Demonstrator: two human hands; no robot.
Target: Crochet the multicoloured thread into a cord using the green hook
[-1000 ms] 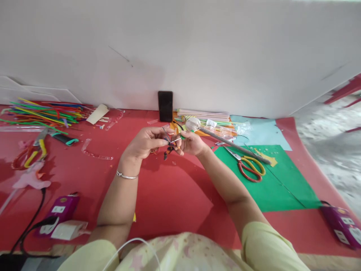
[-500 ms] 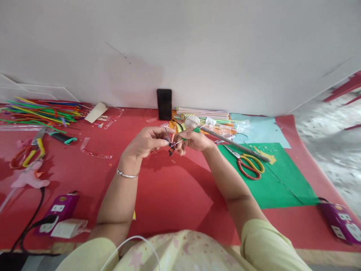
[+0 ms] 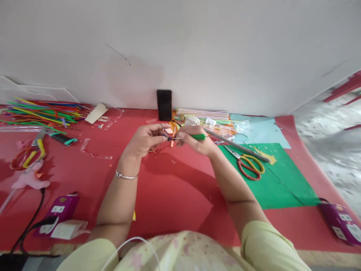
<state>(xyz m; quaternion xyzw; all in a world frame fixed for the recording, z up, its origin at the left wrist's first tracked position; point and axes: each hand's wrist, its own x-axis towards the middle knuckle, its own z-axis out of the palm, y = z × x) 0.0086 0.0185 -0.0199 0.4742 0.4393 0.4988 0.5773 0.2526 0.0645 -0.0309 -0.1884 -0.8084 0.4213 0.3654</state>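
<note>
My left hand (image 3: pixel 145 141) pinches a small dark and orange craft piece (image 3: pixel 170 139) with thin wires sticking out of it. My right hand (image 3: pixel 194 141) grips a green-handled tool (image 3: pixel 197 137) whose thin metal tip points left into that piece. Both hands are held together above the red mat (image 3: pixel 169 188), a little in front of a black phone (image 3: pixel 164 105) that leans against the white wall. A silver bangle (image 3: pixel 126 175) sits on my left wrist.
Red and yellow scissors (image 3: pixel 248 165) and a grey rod (image 3: pixel 237 144) lie on green paper (image 3: pixel 282 180) at right. Coloured sticks (image 3: pixel 42 111) are piled at far left, near another pair of scissors (image 3: pixel 28 152). Purple power strips (image 3: pixel 60 210) (image 3: pixel 340 222) sit at both near corners.
My hands have risen slightly and drawn closer. The green tool has turned from a slant to level, its tip now at the craft piece, which hangs less below my fingers.
</note>
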